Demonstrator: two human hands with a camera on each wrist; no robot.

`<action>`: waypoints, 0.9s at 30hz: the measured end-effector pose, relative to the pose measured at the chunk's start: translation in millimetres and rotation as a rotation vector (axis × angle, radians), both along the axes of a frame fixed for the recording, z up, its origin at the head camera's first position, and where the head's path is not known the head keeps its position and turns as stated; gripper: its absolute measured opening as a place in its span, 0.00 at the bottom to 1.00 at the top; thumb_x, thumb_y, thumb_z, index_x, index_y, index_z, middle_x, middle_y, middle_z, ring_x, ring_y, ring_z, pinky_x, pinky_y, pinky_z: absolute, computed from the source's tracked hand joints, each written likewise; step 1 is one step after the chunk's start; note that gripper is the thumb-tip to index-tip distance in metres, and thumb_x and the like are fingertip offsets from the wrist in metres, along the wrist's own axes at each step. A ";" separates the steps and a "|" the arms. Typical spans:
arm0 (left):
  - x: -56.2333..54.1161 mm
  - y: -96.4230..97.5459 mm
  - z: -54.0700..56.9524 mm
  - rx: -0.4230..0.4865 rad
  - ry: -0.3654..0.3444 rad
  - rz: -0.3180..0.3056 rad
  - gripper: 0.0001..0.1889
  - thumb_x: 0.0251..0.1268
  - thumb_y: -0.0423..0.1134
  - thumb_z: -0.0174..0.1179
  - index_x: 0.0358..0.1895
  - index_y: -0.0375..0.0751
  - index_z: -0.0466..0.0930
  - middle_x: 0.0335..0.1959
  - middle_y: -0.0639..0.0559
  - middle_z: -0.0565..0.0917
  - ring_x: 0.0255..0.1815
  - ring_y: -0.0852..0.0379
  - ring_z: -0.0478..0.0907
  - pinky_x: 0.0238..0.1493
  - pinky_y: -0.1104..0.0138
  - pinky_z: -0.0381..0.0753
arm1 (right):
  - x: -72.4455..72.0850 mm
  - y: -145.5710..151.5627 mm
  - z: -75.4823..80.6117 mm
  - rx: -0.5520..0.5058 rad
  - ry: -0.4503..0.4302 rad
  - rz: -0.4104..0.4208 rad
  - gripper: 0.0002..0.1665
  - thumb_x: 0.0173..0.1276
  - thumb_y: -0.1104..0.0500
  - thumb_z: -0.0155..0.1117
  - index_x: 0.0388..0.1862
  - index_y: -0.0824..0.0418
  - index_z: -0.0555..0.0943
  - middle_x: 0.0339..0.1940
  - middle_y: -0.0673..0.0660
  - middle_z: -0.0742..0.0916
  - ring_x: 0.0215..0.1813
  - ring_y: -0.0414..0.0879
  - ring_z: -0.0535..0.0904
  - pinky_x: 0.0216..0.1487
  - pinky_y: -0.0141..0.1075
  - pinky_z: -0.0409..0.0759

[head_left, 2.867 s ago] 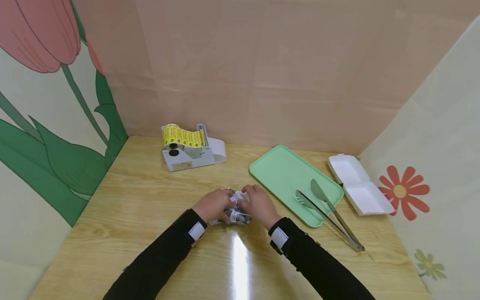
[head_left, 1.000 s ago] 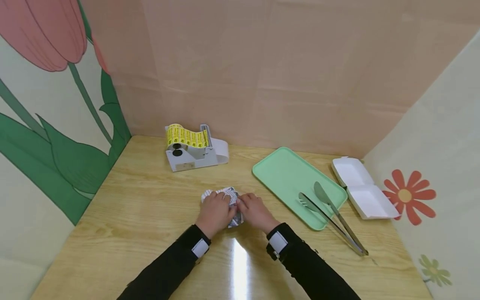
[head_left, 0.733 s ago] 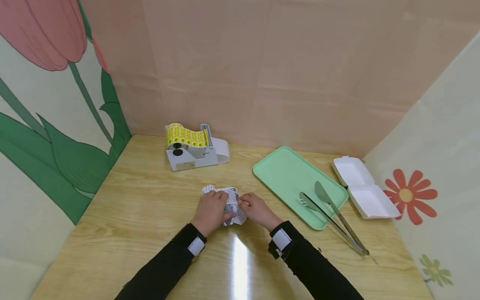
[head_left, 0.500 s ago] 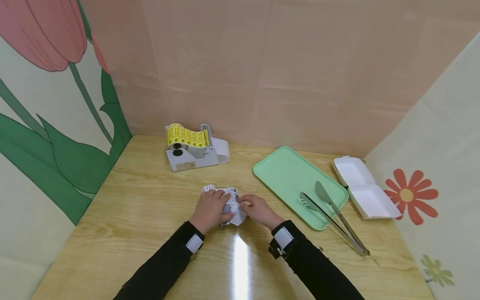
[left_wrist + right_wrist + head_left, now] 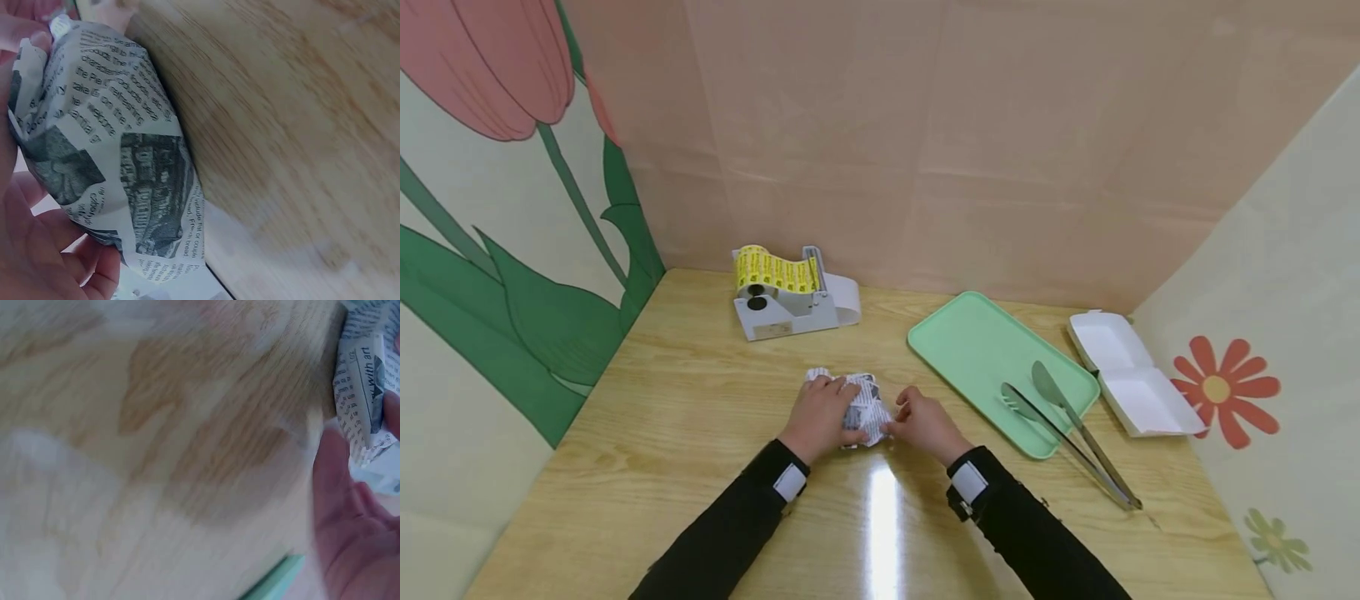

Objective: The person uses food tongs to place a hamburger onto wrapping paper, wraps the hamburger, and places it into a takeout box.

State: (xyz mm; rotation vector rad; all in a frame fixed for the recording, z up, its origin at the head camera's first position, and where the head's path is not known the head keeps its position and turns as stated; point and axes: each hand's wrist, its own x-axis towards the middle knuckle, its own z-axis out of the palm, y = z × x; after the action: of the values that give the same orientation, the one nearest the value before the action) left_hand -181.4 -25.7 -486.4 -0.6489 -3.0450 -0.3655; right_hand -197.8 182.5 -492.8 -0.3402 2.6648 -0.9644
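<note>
A small parcel wrapped in printed newsprint paper [image 5: 867, 408] lies on the wooden table in front of the body. My left hand [image 5: 817, 419] grips its left part; the left wrist view has the thumb at one end and curled fingers [image 5: 103, 275] at the other. My right hand [image 5: 925, 423] is at the parcel's right end, thumb straight with its tip [image 5: 333, 437] right at the paper's edge. Its index finger stands apart from the paper in the head view. What lies inside the wrapping is hidden.
A label dispenser [image 5: 790, 312] with a yellow sticker roll stands at the back. To the right lies a mint-green tray [image 5: 955, 333], with metal tongs [image 5: 1078, 429] over its near edge. Beyond it sits an opened white takeaway box [image 5: 1123, 362].
The parcel's right end has become narrower and more folded. My right hand has drawn slightly right, its index finger off the paper. My left hand has shifted little in the last half second.
</note>
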 end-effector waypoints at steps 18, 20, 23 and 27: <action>-4.5 4.7 -8.3 -0.039 0.067 -0.020 0.38 0.44 0.64 0.73 0.55 0.44 0.76 0.51 0.43 0.83 0.49 0.44 0.75 0.50 0.53 0.75 | 5.3 -24.8 -19.3 0.283 0.351 0.027 0.13 0.57 0.62 0.72 0.21 0.57 0.75 0.18 0.50 0.76 0.23 0.44 0.72 0.22 0.39 0.71; -4.6 6.0 -10.3 -0.057 0.067 -0.013 0.40 0.43 0.67 0.73 0.57 0.44 0.76 0.52 0.44 0.83 0.50 0.45 0.75 0.51 0.54 0.74 | 3.4 -25.5 -20.2 0.376 0.408 0.021 0.17 0.56 0.59 0.75 0.18 0.56 0.74 0.16 0.49 0.76 0.21 0.45 0.73 0.21 0.41 0.72; -4.9 7.0 -11.4 -0.075 0.083 0.007 0.43 0.41 0.69 0.72 0.58 0.44 0.76 0.51 0.44 0.83 0.50 0.46 0.74 0.51 0.54 0.74 | -1.7 -25.1 -19.0 0.441 0.436 0.025 0.19 0.54 0.57 0.77 0.14 0.55 0.74 0.14 0.49 0.77 0.19 0.45 0.74 0.20 0.42 0.74; -4.5 7.3 -12.2 -0.095 0.141 0.007 0.39 0.41 0.66 0.73 0.54 0.45 0.76 0.47 0.45 0.84 0.47 0.47 0.75 0.49 0.54 0.74 | -11.2 -22.8 -15.3 0.302 0.271 0.094 0.16 0.54 0.61 0.74 0.13 0.57 0.77 0.14 0.47 0.77 0.20 0.42 0.71 0.22 0.37 0.73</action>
State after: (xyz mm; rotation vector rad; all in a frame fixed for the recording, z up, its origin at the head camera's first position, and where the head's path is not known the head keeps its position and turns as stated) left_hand -186.0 -18.4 -498.6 -0.6380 -2.9435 -0.1674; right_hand -209.0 159.7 -508.1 -0.5553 2.9491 -0.5066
